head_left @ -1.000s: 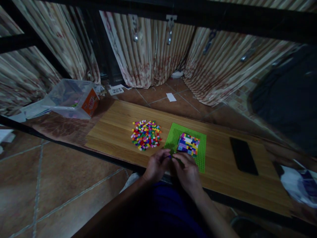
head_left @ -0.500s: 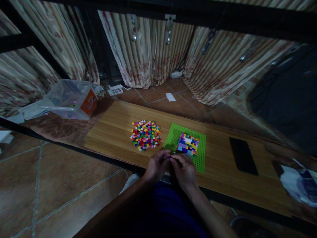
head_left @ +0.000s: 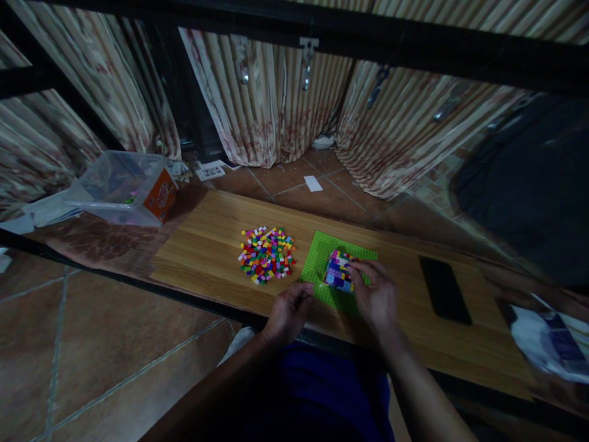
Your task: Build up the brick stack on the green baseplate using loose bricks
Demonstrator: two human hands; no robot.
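Note:
A green baseplate (head_left: 321, 249) lies on the wooden board, with a block of small multicoloured bricks (head_left: 336, 271) built on it. My right hand (head_left: 375, 296) rests over the right side of that block, its fingertips pinched together on the top of it. My left hand (head_left: 289, 312) sits curled at the plate's near left corner, by the board's front edge; what is in its fingers, if anything, is hidden. A loose pile of small coloured bricks (head_left: 266, 253) lies left of the plate.
A black phone (head_left: 443, 297) lies flat on the board (head_left: 207, 245) to the right. A clear plastic tub with an orange label (head_left: 133, 188) stands at the far left. Crumpled plastic (head_left: 547, 344) sits at the right end. Curtains hang behind; tiled floor is below.
My right hand has moved away from my left hand, forward and to the right, onto the brick block. The left hand has stayed near the plate's corner.

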